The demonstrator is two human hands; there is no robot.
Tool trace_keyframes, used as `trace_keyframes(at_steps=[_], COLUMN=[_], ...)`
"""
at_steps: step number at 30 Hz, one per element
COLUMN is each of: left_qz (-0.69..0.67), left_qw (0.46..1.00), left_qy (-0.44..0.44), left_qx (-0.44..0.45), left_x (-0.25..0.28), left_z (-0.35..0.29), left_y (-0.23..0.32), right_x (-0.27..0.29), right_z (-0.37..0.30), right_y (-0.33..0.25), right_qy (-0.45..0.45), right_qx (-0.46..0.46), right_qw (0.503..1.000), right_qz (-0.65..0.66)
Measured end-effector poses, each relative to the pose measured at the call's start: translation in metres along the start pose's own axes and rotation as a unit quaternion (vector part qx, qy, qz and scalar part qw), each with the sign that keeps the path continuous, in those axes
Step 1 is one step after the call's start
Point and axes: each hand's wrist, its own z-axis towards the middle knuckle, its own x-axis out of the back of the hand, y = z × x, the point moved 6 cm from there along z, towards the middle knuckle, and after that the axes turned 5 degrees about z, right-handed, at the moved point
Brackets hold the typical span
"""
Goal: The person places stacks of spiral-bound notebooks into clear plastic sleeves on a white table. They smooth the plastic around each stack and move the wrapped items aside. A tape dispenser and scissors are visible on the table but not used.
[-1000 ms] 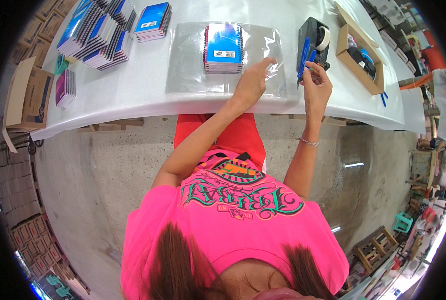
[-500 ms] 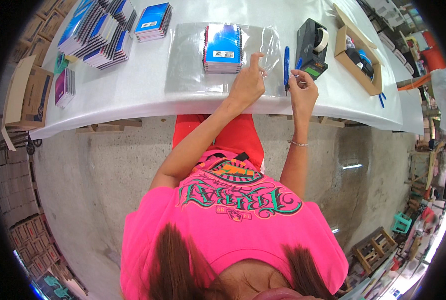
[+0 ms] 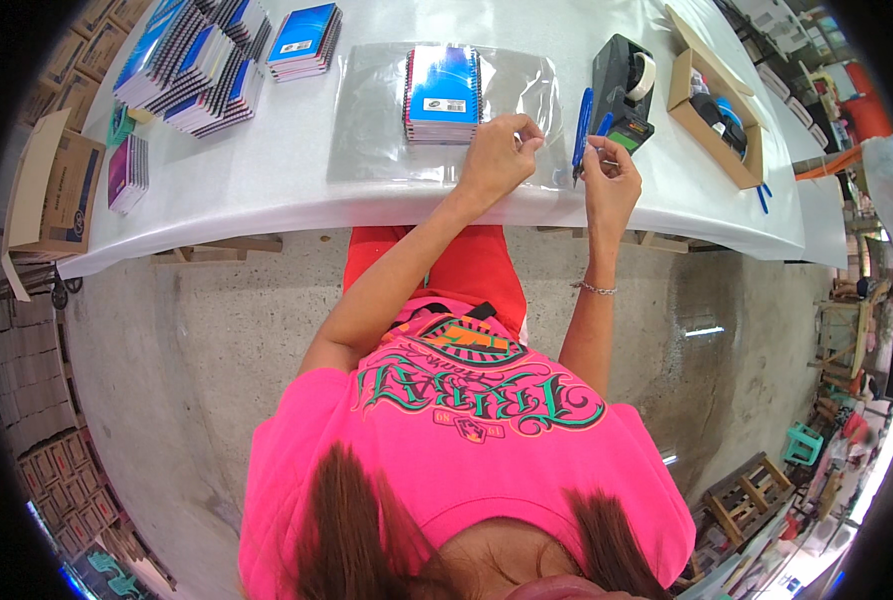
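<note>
A stack of blue-covered spiral notebooks (image 3: 444, 90) lies on a clear plastic sheet (image 3: 376, 130) in front of me. My left hand (image 3: 501, 158) is just right of the stack's near corner, over the sheet, with fingers curled and pinched together; whatever is in them, if anything, is hidden. Farther right, my right hand (image 3: 612, 180) pinches a slim blue pen-like tool (image 3: 582, 135) with a dark pointed end. A second blue piece sticks up above those fingers; whether both are one tool I cannot tell. Right behind this hand stands a black tape dispenser (image 3: 616, 85) with a roll.
Piles of spiral notebooks (image 3: 191, 70) stand far left, with another small stack (image 3: 304, 42) beside them and a purple stack (image 3: 128, 175) nearer. An open carton (image 3: 61, 190) is at the left edge. At right sits a cardboard box (image 3: 701, 125) holding dark and blue items.
My left hand's raised index finger has curled down, and the hand sits slightly nearer the stack. The blue tool in my right hand has tilted a little to the right.
</note>
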Motion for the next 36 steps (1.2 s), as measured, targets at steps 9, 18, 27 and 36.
trace_keyframes(at_steps=[9,18,27,36], left_qz=[0.028,0.031,-0.096,-0.557], left_qw=[0.997,0.999,0.995,0.732], left_qy=[-0.07,-0.026,0.021,-0.157], left_qx=[0.036,0.026,-0.018,0.361], left_x=[0.008,0.022,0.038,0.024], left_z=[0.006,0.008,0.002,-0.091], left_y=[-0.003,0.006,0.039,-0.009], right_x=[-0.024,-0.035,-0.079,-0.067], right_z=[0.013,0.022,0.023,0.034], right_y=[-0.006,0.022,-0.012,0.012], right_qy=[-0.038,-0.067,-0.322,-0.311], right_qx=[-0.034,0.101,-0.22,-0.245], right_qw=[0.998,0.935,0.903,0.903], right_qz=[0.046,-0.334,0.182,0.168])
